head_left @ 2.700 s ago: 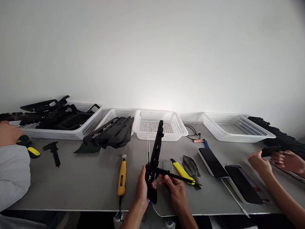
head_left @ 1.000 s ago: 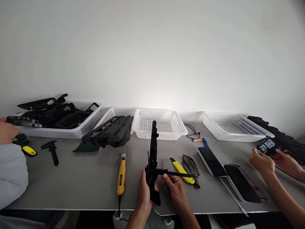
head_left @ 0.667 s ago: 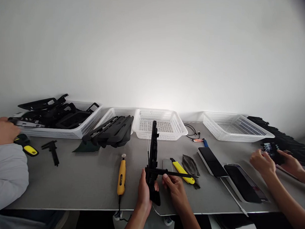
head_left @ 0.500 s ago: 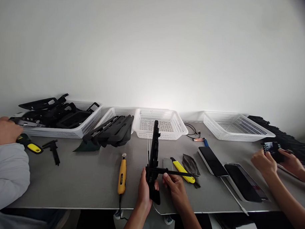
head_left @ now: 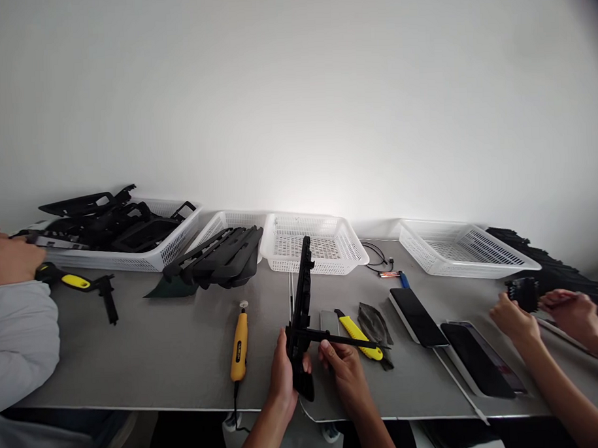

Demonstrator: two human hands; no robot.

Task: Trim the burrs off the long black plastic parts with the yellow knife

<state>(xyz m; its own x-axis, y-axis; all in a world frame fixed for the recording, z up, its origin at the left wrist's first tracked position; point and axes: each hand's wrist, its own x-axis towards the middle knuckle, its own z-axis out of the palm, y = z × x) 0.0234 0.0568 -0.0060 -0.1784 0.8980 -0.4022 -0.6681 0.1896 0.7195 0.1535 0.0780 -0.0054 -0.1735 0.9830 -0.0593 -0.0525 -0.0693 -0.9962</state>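
Near the table's front edge my left hand (head_left: 283,375) is closed around the lower end of a long black plastic part (head_left: 302,296), which stands upright with clips along its right edge. A thin black bar (head_left: 349,340) sticks out to the right from it; I cannot tell whether the bar is a separate piece. My right hand (head_left: 344,373) pinches this bar close to the upright part. Just behind my right hand lie a yellow utility knife (head_left: 356,334), a grey metal plate (head_left: 329,321) and a dark cloth (head_left: 375,322). A yellow rotary tool (head_left: 239,344) lies left of my left hand.
White baskets (head_left: 313,266) line the wall; the left ones hold black parts (head_left: 221,256). Two phone-like slabs (head_left: 420,314) lie to the right. Co-workers' hands (head_left: 515,318) work at the right, and a grey sleeve (head_left: 23,331) reaches in from the left beside a yellow-black handle (head_left: 75,281).
My hands and the black part hold nearly the same position. The right co-worker's hands have moved apart. At the left, the yellow-black handle has shifted slightly right and up.
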